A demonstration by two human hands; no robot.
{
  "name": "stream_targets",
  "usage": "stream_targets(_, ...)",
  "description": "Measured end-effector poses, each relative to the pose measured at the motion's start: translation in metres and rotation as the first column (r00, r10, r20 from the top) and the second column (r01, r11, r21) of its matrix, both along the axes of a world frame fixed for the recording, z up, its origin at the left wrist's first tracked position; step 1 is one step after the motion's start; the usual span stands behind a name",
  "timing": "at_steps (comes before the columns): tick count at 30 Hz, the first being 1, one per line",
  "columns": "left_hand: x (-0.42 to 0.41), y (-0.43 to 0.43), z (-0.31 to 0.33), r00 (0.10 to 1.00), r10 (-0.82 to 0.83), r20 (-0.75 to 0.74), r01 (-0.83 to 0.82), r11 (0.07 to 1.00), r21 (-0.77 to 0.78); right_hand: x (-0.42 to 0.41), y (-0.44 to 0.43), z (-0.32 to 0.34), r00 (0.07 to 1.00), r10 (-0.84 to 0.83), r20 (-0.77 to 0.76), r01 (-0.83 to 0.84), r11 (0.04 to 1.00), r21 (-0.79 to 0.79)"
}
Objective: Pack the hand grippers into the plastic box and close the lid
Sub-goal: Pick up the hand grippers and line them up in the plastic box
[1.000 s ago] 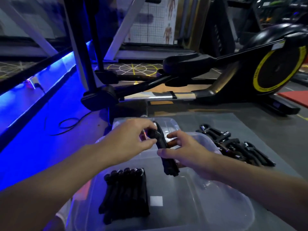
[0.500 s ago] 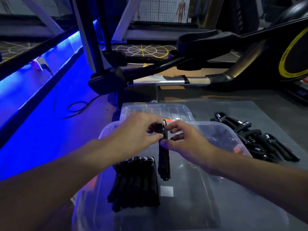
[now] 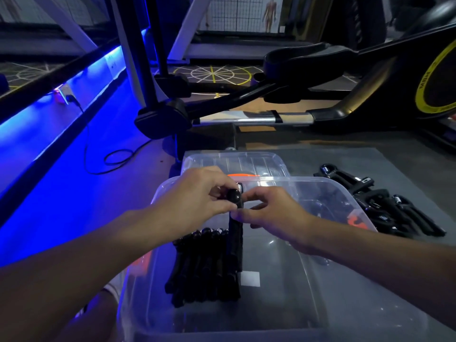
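Left hand pinches the knob end of one hand gripper with curled fingertips. Right hand pinches it just below, other fingers loosely spread. The gripper's inside the plastic box, right against the packed row. A second ago it was tilted and apart from that row.

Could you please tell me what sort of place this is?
Probably a gym: an elliptical trainer stands behind, a body-figure poster hangs at the back, and hand grippers lie piled beside the plastic box.
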State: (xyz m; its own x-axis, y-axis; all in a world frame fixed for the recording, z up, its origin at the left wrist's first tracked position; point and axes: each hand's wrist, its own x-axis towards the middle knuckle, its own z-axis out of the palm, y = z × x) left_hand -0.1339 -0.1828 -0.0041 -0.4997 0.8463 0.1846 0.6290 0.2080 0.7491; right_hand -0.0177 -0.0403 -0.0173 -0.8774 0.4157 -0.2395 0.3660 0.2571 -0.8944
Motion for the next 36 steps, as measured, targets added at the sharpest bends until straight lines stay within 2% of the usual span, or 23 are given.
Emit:
stream_targets(6, -0.007, 0.0, -0.006, 1.0, 0.014, -0.013, -0.014, 0.999, -0.03, 0.0, -0.004, -0.003, 0.999, -0.035, -0.031, 0.028, 0.981, -0.193)
stream_targets(9, -0.01, 0.001, -0.006, 1.0, -0.001, -0.018, -0.001, 0.994, -0.105, -0.001, -0.005, -0.009, 0.997, -0.061, -0.051, 0.043, 0.954, -0.295)
stream_targets(17, -0.031, -0.017, -0.006, 0.946, -0.09, -0.311, -0.022, 0.941, -0.338, -0.008, 0.007, -0.029, 0.992, -0.124, -0.036, 0.114, 0.971, -0.211)
stream_targets(20, -0.036, -0.022, -0.013, 0.9, -0.105, -0.423, -0.103, 0.892, -0.44, -0.008, 0.015, -0.039, 0.998, -0.066, -0.021, 0.062, 0.983, -0.171)
stream_targets(23, -0.037, -0.022, -0.024, 0.874, -0.136, -0.467, -0.166, 0.819, -0.55, -0.004, 0.016, -0.053, 1.0, -0.017, 0.008, 0.018, 0.991, -0.131)
stream_targets(26, -0.037, -0.02, -0.027, 0.86, -0.143, -0.489, -0.184, 0.807, -0.56, 0.0, 0.017, -0.069, 0.999, 0.006, 0.047, -0.001, 0.994, -0.107)
stream_targets(36, -0.038, -0.024, -0.043, 0.846, -0.109, -0.521, -0.202, 0.841, -0.502, -0.003, 0.016, -0.117, 0.989, 0.032, 0.142, -0.004, 0.981, -0.196)
